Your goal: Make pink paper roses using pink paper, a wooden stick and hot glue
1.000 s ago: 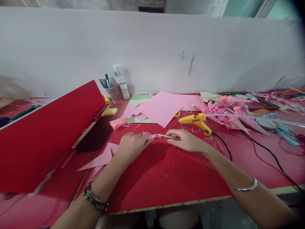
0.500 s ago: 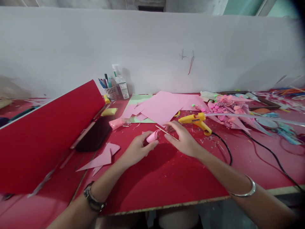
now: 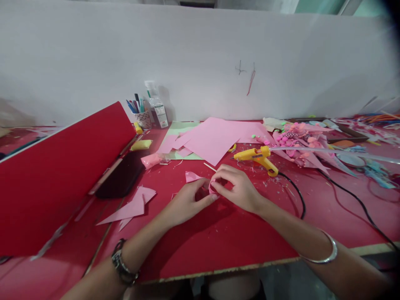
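A small pink paper roll (image 3: 212, 187) is pinched between my two hands above the red table. My left hand (image 3: 187, 201) curls round its left side, thumb and fingers closed on it. My right hand (image 3: 239, 189) grips the roll's right edge with thumb and fingertips. A pointed pink paper piece (image 3: 192, 177) shows behind my left fingers; whether it joins the roll is hidden. The tip of a thin pale stick (image 3: 209, 166) sticks out behind my right fingers, and I cannot tell if they hold it.
A yellow glue gun (image 3: 256, 156) with a black cord lies right of my hands. Pink paper sheets (image 3: 214, 137) lie ahead, pink scraps (image 3: 134, 208) and a dark phone (image 3: 120, 175) to the left. A red board (image 3: 62, 179) leans at far left; pink decorations (image 3: 300, 139) pile up right.
My right hand has moved down and left onto the roll, which has shifted slightly right and turned its end toward me. The pink point behind my left hand now shows more.
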`<move>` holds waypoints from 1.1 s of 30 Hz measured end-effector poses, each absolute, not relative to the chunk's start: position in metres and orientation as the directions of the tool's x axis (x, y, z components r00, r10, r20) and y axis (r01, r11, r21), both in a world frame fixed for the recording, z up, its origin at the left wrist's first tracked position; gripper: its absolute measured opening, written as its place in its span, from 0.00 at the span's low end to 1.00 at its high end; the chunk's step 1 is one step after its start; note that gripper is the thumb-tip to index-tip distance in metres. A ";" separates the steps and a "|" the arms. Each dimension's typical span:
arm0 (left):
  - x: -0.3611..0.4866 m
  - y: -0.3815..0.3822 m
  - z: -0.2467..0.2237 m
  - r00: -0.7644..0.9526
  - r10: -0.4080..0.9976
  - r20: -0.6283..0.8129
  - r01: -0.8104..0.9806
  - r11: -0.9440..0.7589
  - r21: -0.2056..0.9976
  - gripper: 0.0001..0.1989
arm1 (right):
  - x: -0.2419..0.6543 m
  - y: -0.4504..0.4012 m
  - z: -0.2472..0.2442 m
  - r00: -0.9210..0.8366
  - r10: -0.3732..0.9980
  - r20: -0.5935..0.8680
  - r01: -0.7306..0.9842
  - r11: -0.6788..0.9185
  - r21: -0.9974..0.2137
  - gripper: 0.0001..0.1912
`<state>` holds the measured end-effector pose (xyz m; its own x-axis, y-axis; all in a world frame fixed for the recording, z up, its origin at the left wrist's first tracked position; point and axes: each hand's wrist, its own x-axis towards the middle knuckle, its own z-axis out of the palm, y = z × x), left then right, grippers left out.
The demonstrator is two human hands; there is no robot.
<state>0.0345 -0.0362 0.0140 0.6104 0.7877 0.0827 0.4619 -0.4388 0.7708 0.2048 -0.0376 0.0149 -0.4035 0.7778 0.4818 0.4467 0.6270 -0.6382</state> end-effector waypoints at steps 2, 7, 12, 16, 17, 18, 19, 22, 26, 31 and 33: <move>0.035 -0.036 0.014 0.619 0.783 0.053 0.428 -0.394 0.813 0.12 | 0.204 -0.038 0.013 -0.392 0.774 0.496 0.465 0.633 -0.619 0.07; 0.036 -0.036 0.016 0.654 0.755 0.045 0.328 -0.337 0.883 0.09 | 0.205 -0.037 0.013 -0.369 0.785 0.497 0.447 0.619 -0.646 0.05; 0.032 -0.034 0.016 0.666 0.745 0.025 0.258 -0.263 0.930 0.09 | 0.206 -0.035 0.016 -0.320 0.830 0.456 0.374 0.553 -0.744 0.05; 0.029 -0.032 0.018 0.698 0.716 0.012 0.220 -0.230 0.948 0.09 | 0.208 -0.035 0.016 -0.329 0.859 0.392 0.275 0.485 -0.830 0.05; 0.029 -0.032 0.018 0.704 0.710 0.011 0.214 -0.227 0.950 0.09 | 0.208 -0.035 0.016 -0.334 0.865 0.374 0.251 0.464 -0.850 0.05; 0.029 -0.032 0.019 0.707 0.707 0.011 0.211 -0.225 0.951 0.09 | 0.208 -0.035 0.017 -0.338 0.870 0.358 0.231 0.445 -0.865 0.05; 0.029 -0.032 0.020 0.710 0.704 0.009 0.210 -0.224 0.952 0.09 | 0.208 -0.035 0.017 -0.342 0.874 0.344 0.214 0.429 -0.877 0.05; 0.029 -0.033 0.022 0.716 0.699 0.002 0.221 -0.229 0.948 0.09 | 0.208 -0.034 0.016 -0.343 0.879 0.332 0.201 0.414 -0.888 0.04; 0.030 -0.034 0.020 0.706 0.708 -0.002 0.230 -0.228 0.946 0.11 | 0.207 -0.034 0.015 -0.338 0.860 0.383 0.273 0.479 -0.835 0.05; 0.033 -0.033 0.015 0.694 0.720 -0.017 0.253 -0.221 0.942 0.10 | 0.205 -0.037 0.015 -0.339 0.839 0.426 0.350 0.533 -0.770 0.04; 0.033 -0.032 0.014 0.682 0.731 -0.021 0.267 -0.222 0.938 0.10 | 0.204 -0.038 0.015 -0.347 0.836 0.425 0.355 0.536 -0.766 0.04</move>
